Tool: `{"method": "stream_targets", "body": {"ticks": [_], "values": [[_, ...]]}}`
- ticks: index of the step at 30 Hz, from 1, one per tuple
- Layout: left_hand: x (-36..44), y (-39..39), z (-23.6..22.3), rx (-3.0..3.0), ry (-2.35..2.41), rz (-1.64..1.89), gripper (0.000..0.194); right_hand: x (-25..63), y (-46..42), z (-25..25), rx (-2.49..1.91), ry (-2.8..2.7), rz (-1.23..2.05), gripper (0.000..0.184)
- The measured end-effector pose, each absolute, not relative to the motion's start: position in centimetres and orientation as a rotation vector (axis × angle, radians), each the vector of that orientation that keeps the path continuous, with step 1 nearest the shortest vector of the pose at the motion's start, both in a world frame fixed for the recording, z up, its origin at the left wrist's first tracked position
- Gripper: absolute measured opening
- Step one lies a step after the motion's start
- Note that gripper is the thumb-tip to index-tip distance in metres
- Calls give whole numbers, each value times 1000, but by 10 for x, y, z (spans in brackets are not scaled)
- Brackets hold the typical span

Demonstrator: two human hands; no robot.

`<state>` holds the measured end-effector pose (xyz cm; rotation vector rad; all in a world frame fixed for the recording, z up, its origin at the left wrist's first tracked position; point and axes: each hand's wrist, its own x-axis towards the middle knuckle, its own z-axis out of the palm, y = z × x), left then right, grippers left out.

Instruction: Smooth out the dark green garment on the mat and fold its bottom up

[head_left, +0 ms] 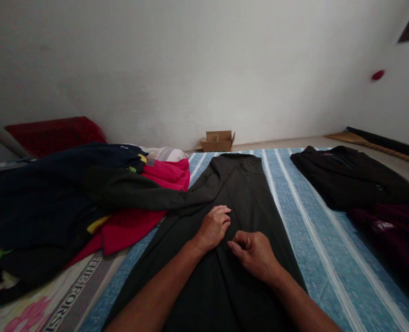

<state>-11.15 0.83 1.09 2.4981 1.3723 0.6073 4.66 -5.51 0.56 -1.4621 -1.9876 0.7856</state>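
A dark grey-green long-sleeved garment with a collar (pixel 239 184) lies spread on the bed, collar end away from me. One sleeve (pixel 149 196) stretches left over a heap of clothes; folds run diagonally across the body. My left hand (pixel 213 227) rests on the middle of the garment, fingers loosely bent with their tips pointing right. Just right of it and nearer to me, my right hand (pixel 258 253) is closed, its fingers curled and the thumb towards the left hand. Whether cloth is inside those fingers is hidden.
Left lies a clothes heap with a navy garment (pixel 52 189) and a pink-red one (pixel 131 230). Folded black (pixel 350 180) and maroon (pixel 394 244) clothes lie right on the blue striped sheet (pixel 315 240). A cardboard box (pixel 218 142) stands beyond, by the wall.
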Motion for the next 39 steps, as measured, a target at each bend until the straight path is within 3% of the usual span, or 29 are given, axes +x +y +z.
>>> {"method": "stream_targets", "body": {"ticks": [8, 17, 22, 27, 39], "values": [[-110, 10, 12, 2868, 1213, 506, 24, 47, -55, 5, -1439, -1999, 744, 26], [-93, 6, 34, 3056, 1215, 12, 18, 47, -56, 7, -1403, -1987, 768, 23], [-87, 7, 39, 3164, 1101, -57, 20, 48, -56, 8, -1386, -1994, 797, 20], [-91, 13, 28, 3176, 1045, 76, 18, 48, -56, 9, -1376, -1978, 791, 21], [-126, 10, 12, 2829, 1138, 792, 16, 48, -55, 7, -1445, -1999, 750, 25]]}}
